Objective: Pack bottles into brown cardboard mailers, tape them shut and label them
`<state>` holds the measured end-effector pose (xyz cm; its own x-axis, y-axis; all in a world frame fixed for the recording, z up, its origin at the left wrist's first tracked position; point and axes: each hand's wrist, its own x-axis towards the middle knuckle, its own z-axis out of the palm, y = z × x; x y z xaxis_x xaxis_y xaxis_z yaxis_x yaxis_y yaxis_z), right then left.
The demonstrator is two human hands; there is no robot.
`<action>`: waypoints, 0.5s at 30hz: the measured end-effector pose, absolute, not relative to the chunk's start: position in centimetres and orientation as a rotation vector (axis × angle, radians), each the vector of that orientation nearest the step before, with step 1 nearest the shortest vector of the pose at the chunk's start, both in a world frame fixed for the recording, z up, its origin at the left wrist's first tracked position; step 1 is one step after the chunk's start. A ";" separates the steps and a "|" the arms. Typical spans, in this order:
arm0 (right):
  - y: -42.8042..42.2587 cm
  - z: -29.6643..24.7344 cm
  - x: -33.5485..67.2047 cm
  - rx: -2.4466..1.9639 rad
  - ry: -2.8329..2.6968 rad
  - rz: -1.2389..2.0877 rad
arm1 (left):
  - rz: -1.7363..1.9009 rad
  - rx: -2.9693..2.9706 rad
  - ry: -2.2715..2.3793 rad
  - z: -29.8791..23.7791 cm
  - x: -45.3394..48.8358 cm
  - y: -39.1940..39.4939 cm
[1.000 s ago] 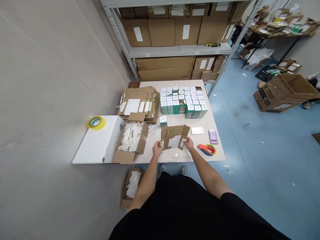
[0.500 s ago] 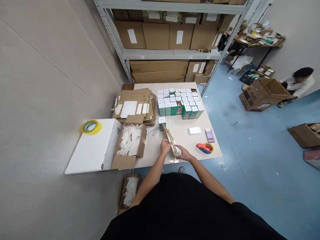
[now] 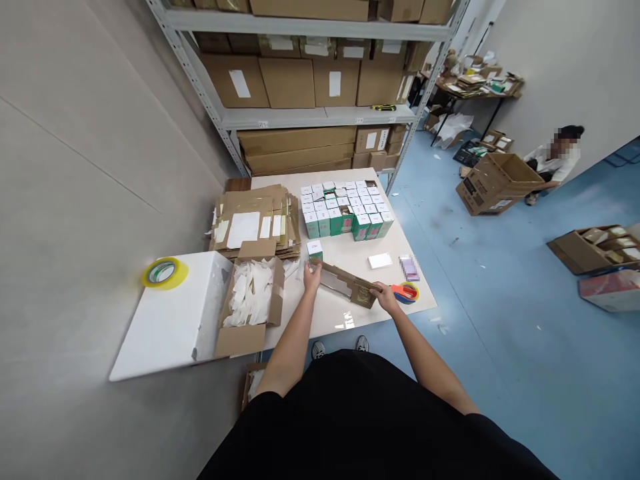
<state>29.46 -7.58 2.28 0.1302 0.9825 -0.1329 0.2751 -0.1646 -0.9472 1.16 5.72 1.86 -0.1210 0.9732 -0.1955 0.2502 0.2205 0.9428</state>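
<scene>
Between my hands is a flattened brown cardboard box (image 3: 361, 293) with a pale patch on its face, tilted above the table. My left hand (image 3: 313, 277) grips its left end, and my right hand (image 3: 385, 297) pinches the right end. Just behind my left hand, one small white-topped green box (image 3: 314, 247) stands by itself. Farther back are rows of similar green-and-white boxes (image 3: 340, 210). An orange-and-blue tape dispenser (image 3: 406, 293) lies beside my right hand.
Flattened cartons (image 3: 245, 230) are stacked at the left, behind an open carton of white paper (image 3: 253, 293). Yellow tape (image 3: 164, 272) rests on a white foam box (image 3: 165, 327). A white block (image 3: 380, 261) lies on the table (image 3: 320, 320). A metal shelf (image 3: 300, 119) stands behind; a person (image 3: 557, 157) crouches right.
The cardboard has turned from nearly edge-on to lying crosswise, showing its broad face. My hands have moved apart, the left one leftward and the right one rightward. The camera view has shifted.
</scene>
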 end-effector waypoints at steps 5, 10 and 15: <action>-6.2 1.9 30.1 -1.561 -1.246 1.185 | 1.018 1.151 1.562 2.2 -0.7 5.8; -3.7 0.2 29.6 -1.599 -1.074 1.216 | 0.941 1.102 1.718 2.1 -2.1 3.8; -2.1 -1.5 27.9 -1.661 -0.921 1.256 | 0.826 1.071 1.793 1.8 -2.6 1.4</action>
<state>27.92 -2.05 -1.46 0.2283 0.9062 -0.3560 0.0673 -0.3795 -0.9228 -2.64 1.43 1.78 -0.2557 0.9057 -0.3381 0.3319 0.4107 0.8492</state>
